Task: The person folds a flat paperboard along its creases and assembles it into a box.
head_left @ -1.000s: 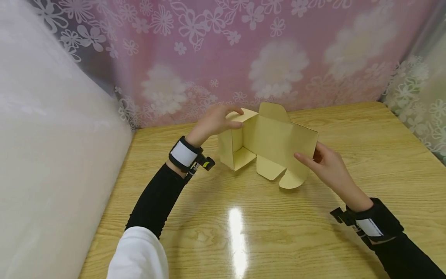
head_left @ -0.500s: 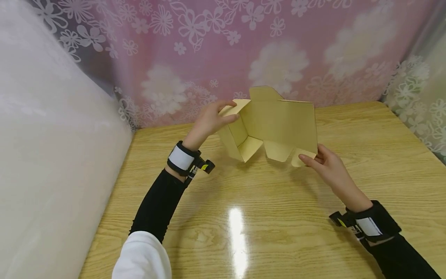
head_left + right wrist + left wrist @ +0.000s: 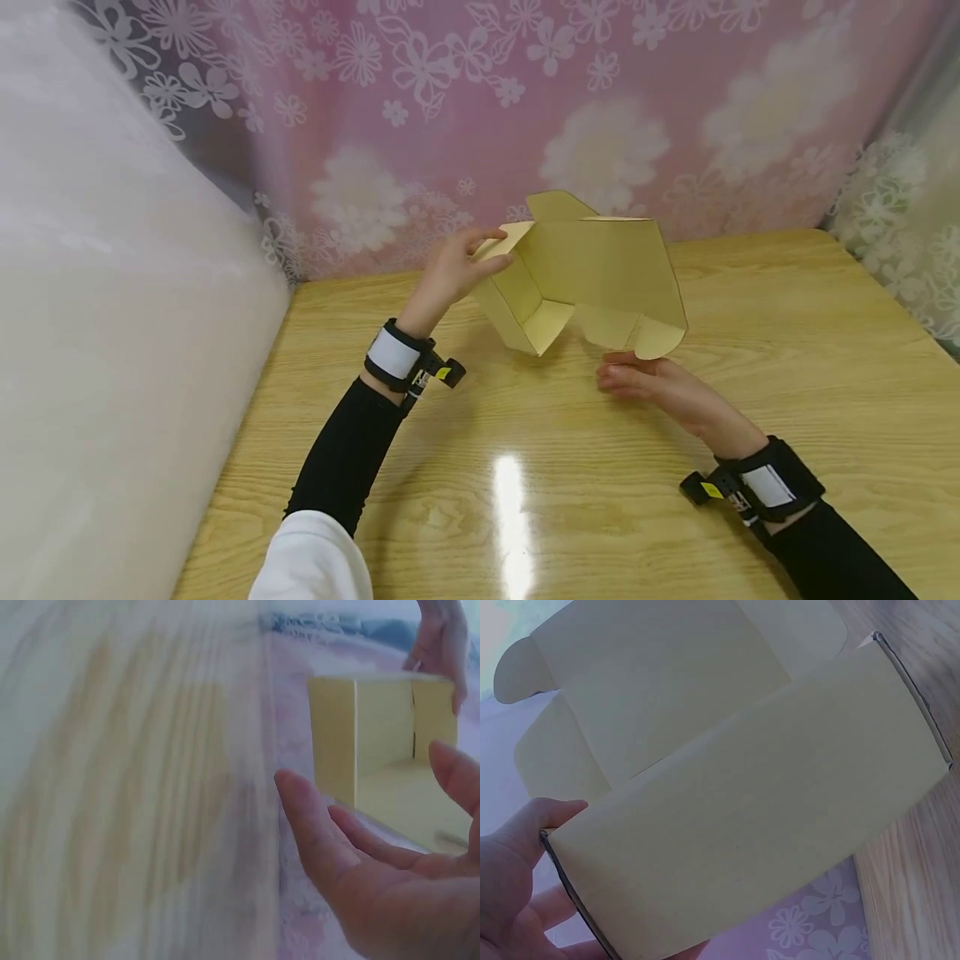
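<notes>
A yellowish cardboard box (image 3: 618, 262) is held tilted above the table, its lid panel folded back and its flaps spread. My left hand (image 3: 450, 271) grips one end wall of the box, thumb on one side and fingers round the other. In the left wrist view, the outer side of the box (image 3: 750, 810) fills the middle, with its lid and rounded flaps behind. Below the lower lid flap (image 3: 658, 337), my right hand (image 3: 678, 400) is off the lid, and whether a fingertip touches the flap is unclear. The right wrist view shows the right hand's fingers (image 3: 315, 832) extended, holding nothing.
The wood-grain table (image 3: 420, 492) lies beneath both hands and carries a bright light reflection. A pink floral curtain (image 3: 465, 108) hangs along the back edge. White sheeting (image 3: 127, 333) slopes along the left side, and pale floral cloth hangs at the right.
My right hand has let go of the lid panel and moved left and down below it. The left hand keeps its grip; the box was first raised and tipped, with the lid swinging upward.
</notes>
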The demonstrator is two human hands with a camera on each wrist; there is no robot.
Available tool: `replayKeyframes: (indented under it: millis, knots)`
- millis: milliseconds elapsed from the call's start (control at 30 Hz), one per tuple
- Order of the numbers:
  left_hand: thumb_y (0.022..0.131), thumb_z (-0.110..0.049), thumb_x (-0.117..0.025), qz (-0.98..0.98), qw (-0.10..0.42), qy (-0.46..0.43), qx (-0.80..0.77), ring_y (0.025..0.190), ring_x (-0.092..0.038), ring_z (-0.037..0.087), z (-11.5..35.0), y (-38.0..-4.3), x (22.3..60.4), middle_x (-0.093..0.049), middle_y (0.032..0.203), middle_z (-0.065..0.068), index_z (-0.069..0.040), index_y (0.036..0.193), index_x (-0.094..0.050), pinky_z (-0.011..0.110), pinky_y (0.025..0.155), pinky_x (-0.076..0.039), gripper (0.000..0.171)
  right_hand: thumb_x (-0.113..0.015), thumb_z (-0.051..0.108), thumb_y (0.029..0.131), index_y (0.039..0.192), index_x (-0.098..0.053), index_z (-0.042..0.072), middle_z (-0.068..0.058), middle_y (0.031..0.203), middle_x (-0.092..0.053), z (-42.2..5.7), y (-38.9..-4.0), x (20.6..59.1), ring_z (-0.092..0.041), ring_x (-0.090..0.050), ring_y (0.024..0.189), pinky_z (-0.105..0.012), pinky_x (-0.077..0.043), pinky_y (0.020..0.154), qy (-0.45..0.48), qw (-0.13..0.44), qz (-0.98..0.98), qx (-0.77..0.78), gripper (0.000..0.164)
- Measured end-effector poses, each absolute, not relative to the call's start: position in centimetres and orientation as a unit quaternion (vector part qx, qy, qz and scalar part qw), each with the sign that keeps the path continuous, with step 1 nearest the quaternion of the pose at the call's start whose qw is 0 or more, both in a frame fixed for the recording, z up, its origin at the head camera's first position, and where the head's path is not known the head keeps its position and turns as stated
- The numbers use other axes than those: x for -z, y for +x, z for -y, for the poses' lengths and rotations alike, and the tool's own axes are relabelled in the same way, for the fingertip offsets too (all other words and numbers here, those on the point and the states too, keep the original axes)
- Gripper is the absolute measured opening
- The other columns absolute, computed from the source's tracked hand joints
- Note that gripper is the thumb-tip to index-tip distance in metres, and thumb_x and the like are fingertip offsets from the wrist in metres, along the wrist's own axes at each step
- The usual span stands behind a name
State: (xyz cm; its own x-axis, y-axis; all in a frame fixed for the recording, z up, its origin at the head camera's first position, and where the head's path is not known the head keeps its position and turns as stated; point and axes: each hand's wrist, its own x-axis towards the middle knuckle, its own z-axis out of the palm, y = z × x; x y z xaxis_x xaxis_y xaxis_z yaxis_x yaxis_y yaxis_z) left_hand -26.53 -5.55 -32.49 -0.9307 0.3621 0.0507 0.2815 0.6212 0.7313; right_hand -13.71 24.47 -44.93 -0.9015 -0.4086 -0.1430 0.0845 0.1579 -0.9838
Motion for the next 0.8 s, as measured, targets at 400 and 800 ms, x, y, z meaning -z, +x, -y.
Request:
replayKeyframes:
  millis: [400,800]
  knots:
    - [0.097,-0.041,-0.066,-0.884,0.072,0.163,-0.433,0.128,-0.056,0.029,5.0,-26.3,33.6,-0.054,0.146,0.011,-0.019,0.14,-0.059,0.047,0.096,-0.052,0.05,-0.034,0.033,0.111,0.151,-0.016,-0.015,-0.038,0.149,-0.033,-20.4,-15.9,45.1,-0.042,-0.041,0.137,-0.04,-0.037,0.116,-0.095,0.208,-0.689,0.688,0.066]
    - [0.098,-0.041,-0.065,-0.864,0.092,0.138,-0.475,0.122,-0.06,0.028,5.0,-26.2,34.3,-0.059,0.137,0.016,-0.016,0.143,-0.054,0.045,0.094,-0.052,0.053,-0.037,0.031,0.11,0.117,-0.02,0.007,-0.015,0.123,-0.037,-18.8,-17.7,44.8,-0.03,-0.048,0.125,-0.049,-0.031,0.117,-0.01,0.191,-0.672,0.716,0.031]
